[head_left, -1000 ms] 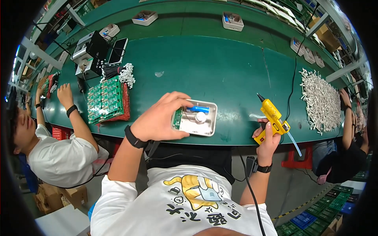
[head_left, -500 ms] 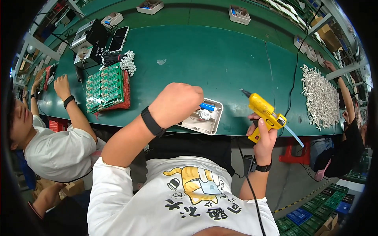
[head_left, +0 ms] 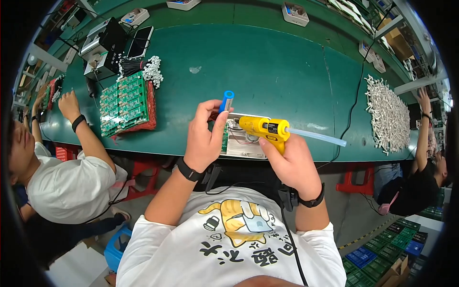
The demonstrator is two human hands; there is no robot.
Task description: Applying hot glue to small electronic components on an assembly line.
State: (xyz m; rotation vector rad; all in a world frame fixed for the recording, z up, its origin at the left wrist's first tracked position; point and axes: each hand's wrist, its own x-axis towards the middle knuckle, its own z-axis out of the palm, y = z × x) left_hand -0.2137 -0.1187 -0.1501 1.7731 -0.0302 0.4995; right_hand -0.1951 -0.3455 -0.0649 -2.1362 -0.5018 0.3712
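My left hand (head_left: 203, 141) is closed on a blue cylindrical battery (head_left: 227, 100), held upright at the left end of a white plastic case (head_left: 246, 152). The case lies at the table's near edge, with wires and a piece of green circuit board (head_left: 224, 142) inside. In my right hand (head_left: 297, 165) is a yellow hot glue gun (head_left: 260, 126), its nozzle pointing left over the case. A translucent glue stick (head_left: 318, 137) sticks out of its back. The gun hides part of the case's contents, and the nozzle tip is hard to see.
Stacked green circuit boards (head_left: 124, 105) stand to the left, beside white-tipped black wires (head_left: 153, 71), a black device (head_left: 103, 50) and a phone (head_left: 141, 42). Many white parts (head_left: 389, 117) cover the right side. A black cable (head_left: 356, 105) crosses the table. Co-workers sit on both sides.
The battery has come up out of the case in my left hand. My right hand has swung the glue gun leftward from beside the case to above it.
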